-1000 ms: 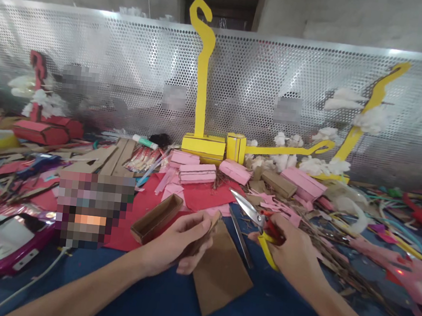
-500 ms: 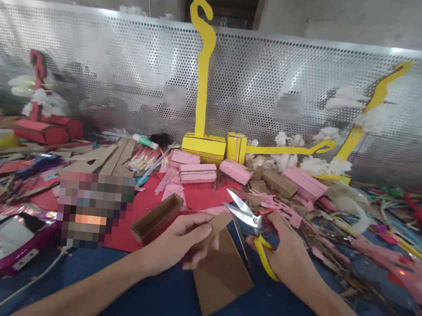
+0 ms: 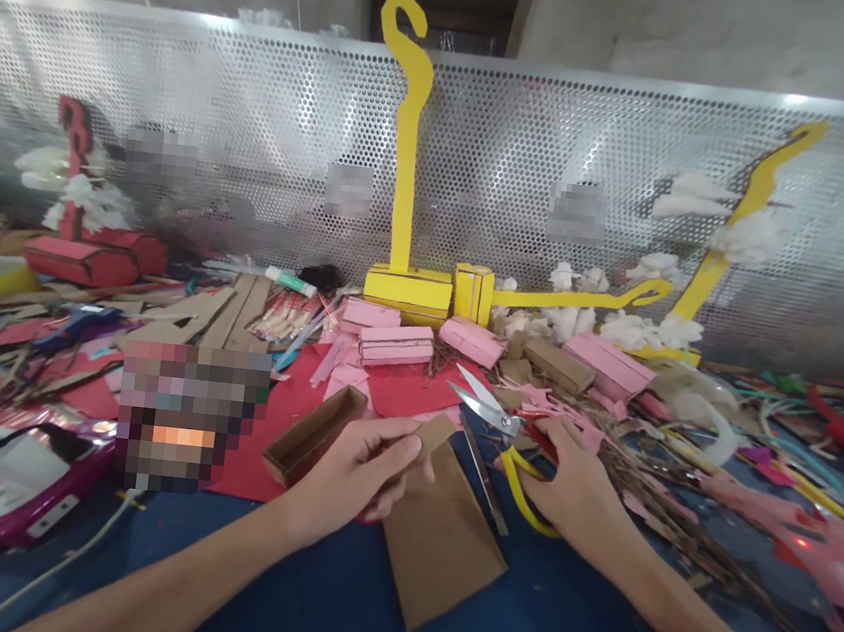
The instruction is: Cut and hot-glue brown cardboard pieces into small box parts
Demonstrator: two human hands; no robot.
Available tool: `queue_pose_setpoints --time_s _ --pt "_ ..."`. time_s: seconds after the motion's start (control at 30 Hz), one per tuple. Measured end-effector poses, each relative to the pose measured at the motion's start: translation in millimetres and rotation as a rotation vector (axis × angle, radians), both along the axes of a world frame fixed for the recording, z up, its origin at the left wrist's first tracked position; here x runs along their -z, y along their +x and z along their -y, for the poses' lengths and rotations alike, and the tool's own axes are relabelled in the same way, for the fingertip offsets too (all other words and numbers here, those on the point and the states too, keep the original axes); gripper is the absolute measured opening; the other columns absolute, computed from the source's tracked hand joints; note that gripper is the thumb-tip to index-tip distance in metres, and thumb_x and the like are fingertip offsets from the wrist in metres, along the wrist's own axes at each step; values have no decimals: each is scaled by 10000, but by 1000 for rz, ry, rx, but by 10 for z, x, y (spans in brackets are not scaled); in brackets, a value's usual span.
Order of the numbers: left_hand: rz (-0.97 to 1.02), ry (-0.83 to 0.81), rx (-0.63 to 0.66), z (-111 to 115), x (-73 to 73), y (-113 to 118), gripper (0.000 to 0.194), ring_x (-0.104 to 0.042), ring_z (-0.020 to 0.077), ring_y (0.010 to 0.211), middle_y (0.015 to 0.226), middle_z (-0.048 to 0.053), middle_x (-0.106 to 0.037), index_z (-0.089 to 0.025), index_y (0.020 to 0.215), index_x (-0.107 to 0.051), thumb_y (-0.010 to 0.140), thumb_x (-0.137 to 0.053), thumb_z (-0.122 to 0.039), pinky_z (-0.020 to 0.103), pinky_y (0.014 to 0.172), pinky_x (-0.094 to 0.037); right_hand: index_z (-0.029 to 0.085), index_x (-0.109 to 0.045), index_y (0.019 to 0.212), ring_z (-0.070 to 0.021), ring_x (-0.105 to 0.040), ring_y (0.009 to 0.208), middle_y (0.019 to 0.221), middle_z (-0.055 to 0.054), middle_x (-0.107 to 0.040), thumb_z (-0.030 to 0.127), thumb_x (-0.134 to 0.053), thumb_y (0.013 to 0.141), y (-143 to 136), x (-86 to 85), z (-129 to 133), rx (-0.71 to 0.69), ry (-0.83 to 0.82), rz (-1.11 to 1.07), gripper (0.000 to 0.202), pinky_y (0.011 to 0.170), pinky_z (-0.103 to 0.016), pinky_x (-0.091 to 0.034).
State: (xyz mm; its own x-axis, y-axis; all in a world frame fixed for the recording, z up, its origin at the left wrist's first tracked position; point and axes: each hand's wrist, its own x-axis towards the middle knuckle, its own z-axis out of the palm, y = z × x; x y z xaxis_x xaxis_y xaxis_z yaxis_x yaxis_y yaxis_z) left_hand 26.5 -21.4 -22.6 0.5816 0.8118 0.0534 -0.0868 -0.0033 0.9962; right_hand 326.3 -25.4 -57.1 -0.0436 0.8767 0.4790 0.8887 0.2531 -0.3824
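Observation:
My left hand (image 3: pixel 368 461) pinches a small strip of brown cardboard (image 3: pixel 438 435) between thumb and fingers. In my right hand (image 3: pixel 574 483) is a pair of scissors (image 3: pixel 505 423) with one red and one yellow handle. Their blades are parted and point up and left, apart from the strip. A larger flat cardboard piece (image 3: pixel 443 549) lies on the table below my left hand. Just left of that hand stands an open cardboard box (image 3: pixel 315 436), long and narrow. A thin metal blade or ruler (image 3: pixel 484 478) lies between my hands, its kind unclear.
Several pink paper-covered boxes (image 3: pixel 396 345) sit further back, near a yellow hooked stand (image 3: pixel 407 154). A pink glue gun (image 3: pixel 805 547) lies at right among twigs (image 3: pixel 672 523). Red paper (image 3: pixel 247 469) covers part of the blue table. A perforated metal panel (image 3: pixel 260 138) closes off the back.
The scissors have shifted slightly left and down with my right hand, and their blades look wider apart. The strip in my left hand has turned and shows less of its length.

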Motion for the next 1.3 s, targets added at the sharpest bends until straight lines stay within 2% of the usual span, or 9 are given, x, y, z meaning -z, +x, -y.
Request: queue_pose_setpoints --time_s 0.1,0.2,0.43,0.63,0.83,1.0,1.1,1.2,1.3 --pt "66 -6 -61 -20 21 20 338 -576 71 542 894 53 -691 -163 1025 -606 1004 -546 -495 211 526 -412 191 -592 1126 -321 -661 1054 1140 -139 -667 397 -697 829 46 19 -47 22 -28 -25 377 932 -453 -523" --pt "137 -30 -76 -32 37 27 286 -663 105 681 1082 102 -734 -186 1075 -546 1021 -529 -466 244 651 -484 199 -575 1211 -328 -631 1155 1232 -154 -643 442 -625 916 26 -69 -1 13 6 -37 386 992 -467 -499" --pt "-36 88 19 76 10 53 337 -621 101 583 892 124 -776 -162 875 -527 951 -648 -467 224 571 -445 252 -581 1263 -211 -651 1002 1124 -62 -689 454 -574 997 -380 -454 403 -440 -256 -198 335 885 -315 -505" --pt "-82 134 133 177 62 90 291 -637 113 594 917 124 -780 -156 883 -567 965 -619 -430 239 591 -486 212 -606 827 -130 -555 689 762 4 -632 444 -457 1060 -710 -573 520 -525 -395 -238 361 605 -255 -376" --pt "-387 511 -71 128 -123 17 186 -685 157 781 922 42 -767 -197 1019 -690 971 -590 -346 254 706 -511 209 -535 750 -134 -551 654 676 13 -559 470 -485 1045 -535 -435 368 -422 -299 -391 397 621 -264 -403" --pt "-768 880 -514 -48 -267 -300 377 -638 339 1128 1153 121 -728 -225 1141 -679 889 -674 -504 453 975 -471 211 -565 782 -139 -542 617 664 12 -564 557 -547 993 -325 -374 193 -252 -145 -617 405 615 -273 -444" --pt "-735 776 -664 -163 -230 -524 467 -586 416 1198 1086 161 -713 -219 1080 -693 770 -779 -557 484 1000 -436 213 -578 859 -146 -563 629 677 14 -570 554 -591 972 -293 -321 154 -250 -161 -684 359 628 -281 -468" --pt "-766 638 -631 -235 -178 -623 379 -645 419 1057 846 133 -685 -219 797 -666 712 -817 -557 459 912 -453 220 -576 992 -158 -606 652 720 6 -624 534 -630 959 -326 -248 165 -258 -211 -767 321 651 -298 -496" --pt "-750 541 -573 -244 -193 -563 384 -666 336 886 814 105 -680 -220 799 -659 760 -762 -588 403 818 -474 224 -556 1021 -166 -643 689 797 -15 -684 520 -686 928 -388 -201 203 -275 -271 -897 336 703 -318 -527"
